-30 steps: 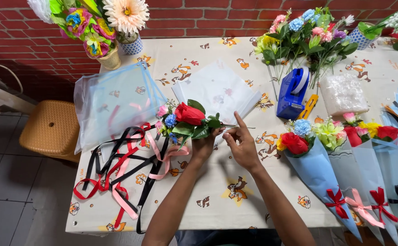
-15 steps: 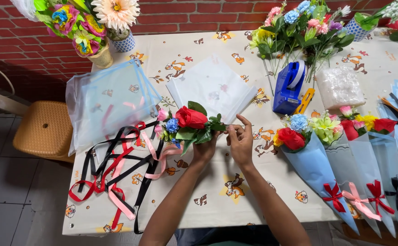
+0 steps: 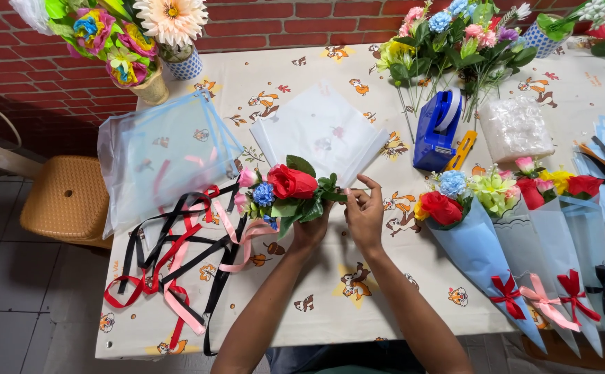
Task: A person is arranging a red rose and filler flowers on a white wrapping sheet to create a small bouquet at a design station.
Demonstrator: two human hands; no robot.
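The left hand (image 3: pixel 311 232) grips a small flower bunch (image 3: pixel 285 194) by its stems at the tabletop (image 3: pixel 330 305) centre, unwrapped; right hand (image 3: pixel 365 215) fingers pinch the stems. At three o'clock lie finished wrapped bouquets (image 3: pixel 475 242); at nine o'clock, loose ribbons (image 3: pixel 178 270).

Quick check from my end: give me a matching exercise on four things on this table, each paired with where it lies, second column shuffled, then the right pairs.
Things:
1. tape dispenser
2. ribbons
3. wrapped bouquets
4. small bunch of flowers

Places:
A. in the left hand, with the right hand at its stems
B. lying in a row at the table's right side
C. loose in a tangle near the table's left front corner
D. standing just below the loose flower stems at the back of the table

Pairs: 1-D, 2-C, 3-B, 4-A
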